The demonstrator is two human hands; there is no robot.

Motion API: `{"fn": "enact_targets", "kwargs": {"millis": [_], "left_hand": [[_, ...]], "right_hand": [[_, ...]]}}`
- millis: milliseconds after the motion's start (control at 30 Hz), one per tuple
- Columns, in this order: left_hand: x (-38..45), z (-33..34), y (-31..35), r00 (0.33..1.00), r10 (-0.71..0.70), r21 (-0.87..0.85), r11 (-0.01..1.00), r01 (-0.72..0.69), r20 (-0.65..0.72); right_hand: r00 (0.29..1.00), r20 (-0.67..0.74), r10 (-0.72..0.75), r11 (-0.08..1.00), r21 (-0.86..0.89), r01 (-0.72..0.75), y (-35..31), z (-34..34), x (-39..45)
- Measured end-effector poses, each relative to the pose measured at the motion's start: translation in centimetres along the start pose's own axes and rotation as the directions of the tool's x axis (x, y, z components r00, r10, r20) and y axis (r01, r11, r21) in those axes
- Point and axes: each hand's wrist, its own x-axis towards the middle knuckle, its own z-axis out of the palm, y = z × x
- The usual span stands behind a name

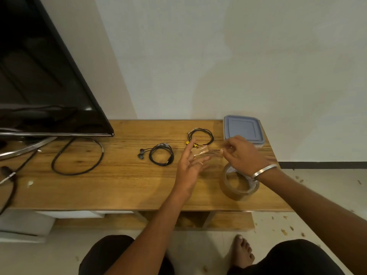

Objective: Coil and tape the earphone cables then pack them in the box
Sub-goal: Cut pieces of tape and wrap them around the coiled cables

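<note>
Dim, warm indoor light; soft shadows under hands. Glare spot on television screen [88,109]. Wide-angle bending at edges; right hand [243,153] slightly motion-blurred.

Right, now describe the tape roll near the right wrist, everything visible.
The tape roll is a wide ring of brownish, see-through packing tape with a hollow core that shows the wood beneath. It lies flat on the wooden table near the front right edge, below the right hand, whose wrist and bangle cover part of its far rim. A strip of tape is stretched between both hands above it; whether that strip still joins the roll cannot be told.
</note>
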Motion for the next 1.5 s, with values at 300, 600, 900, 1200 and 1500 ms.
{"fn": "enact_targets", "kwargs": {"millis": [300,600,900,1200,1500], "left_hand": [[-1.0,-2.2,1.7,1.000,0.010,0.004,1.000,-0.010,0.009],[-1.6,-4.6,1.7,0.998,0.056,0.134,0.990,-0.053,-0.019],[-0.9,-6.4,2.5,0.987,0.162,0.420,0.896,-0.145,-0.004],[0.6,-8.4,2.4,0.982,0.173,0.689,0.721,-0.078,-0.070],[5.6,-13.5,3.4,0.979,0.129,0.968,0.215,0.128,-0.158]], "right_hand": [[0.933,0.061,0.354,0.824,0.451,-0.343,-5.6,4.0,1.4],[0.863,0.209,0.459,0.577,0.668,-0.469,-7.5,5.7,2.4],[0.951,0.075,0.300,0.649,0.714,-0.261,-8.4,7.1,1.9],[0.973,-0.018,0.232,0.641,0.755,-0.139,-8.1,8.2,1.7],[0.985,0.013,0.171,0.730,0.670,-0.136,-6.0,9.0,1.3]]}}
